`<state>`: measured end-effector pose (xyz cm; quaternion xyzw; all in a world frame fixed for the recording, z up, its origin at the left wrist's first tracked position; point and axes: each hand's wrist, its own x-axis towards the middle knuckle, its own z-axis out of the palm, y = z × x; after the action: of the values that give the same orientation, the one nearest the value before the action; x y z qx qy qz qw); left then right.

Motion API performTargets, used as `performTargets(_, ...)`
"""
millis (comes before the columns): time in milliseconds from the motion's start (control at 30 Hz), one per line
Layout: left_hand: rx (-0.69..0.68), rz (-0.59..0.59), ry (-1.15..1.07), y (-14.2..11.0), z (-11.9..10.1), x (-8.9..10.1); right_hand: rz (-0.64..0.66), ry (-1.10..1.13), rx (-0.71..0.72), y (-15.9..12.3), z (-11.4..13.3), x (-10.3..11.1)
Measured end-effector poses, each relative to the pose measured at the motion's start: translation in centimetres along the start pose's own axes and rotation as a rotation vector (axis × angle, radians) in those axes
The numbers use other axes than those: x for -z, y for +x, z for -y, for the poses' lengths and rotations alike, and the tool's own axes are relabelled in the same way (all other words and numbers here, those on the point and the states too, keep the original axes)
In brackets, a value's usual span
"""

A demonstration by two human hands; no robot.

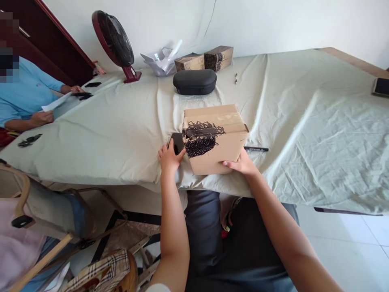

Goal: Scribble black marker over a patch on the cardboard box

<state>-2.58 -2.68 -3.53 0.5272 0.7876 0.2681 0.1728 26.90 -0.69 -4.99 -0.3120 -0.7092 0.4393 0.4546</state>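
Lap: dark-trousered legs [202, 227] at the bottom centre, below the table [127, 138] edge.
Seats: a metal-framed chair [51, 207] at the lower left; plaid cloth [105, 269] to its right, near the bottom edge.
Right hand: just right of centre, the hand [240, 163] grips the cardboard box [220, 152] at its lower right, thumb on the near face, most fingers hidden.
Left hand: left of centre, the hand [170, 156] has fingers spread at a flat black object [176, 142], its thumb close to the box's left side; whether it grips the object I cannot tell.
Box: centre of the frame, over the near part of the table, its left end covered in black scribble; whether its whole base rests on the cloth I cannot tell.
Black pen: a pen [258, 149] lies just right of the box.
Case: a black zip case [194, 83] at upper centre, beyond the box; a short slim item [236, 78] to its right.
Small boxes: two scribbled cartons [223, 58] behind the case, side by side.
Papers: a white, crumpled-looking heap [161, 63] left of the cartons.
Fan: a dark red fan [114, 40] stands at the upper left.
Co-worker: at the left edge, a person in a blue shirt [27, 93] holds a white sheet [57, 102].
Wall: white [273, 24], across the top.
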Motion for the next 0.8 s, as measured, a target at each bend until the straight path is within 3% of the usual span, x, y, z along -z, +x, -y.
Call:
performTargets(100,0.15,-0.024,0.233,1.1,-1.4,0.3,-0.045,0.014,-0.002,0.0,-0.3,-0.1)
performTargets(233,0.179,-0.009,0.249,1.9,-2.4,0.6,-0.062,0.039,-0.005,0.0,-0.5,-0.3)
performTargets(600,0.265,-0.002,0.232,2.6,-2.4,1.3,-0.115,-0.01,-0.041,-0.1,-0.3,-0.1)
performTargets(800,0.315,-0.063,0.124,2.4,-2.1,1.7,-0.136,-0.012,-0.038,-0.1,-0.4,-0.1)
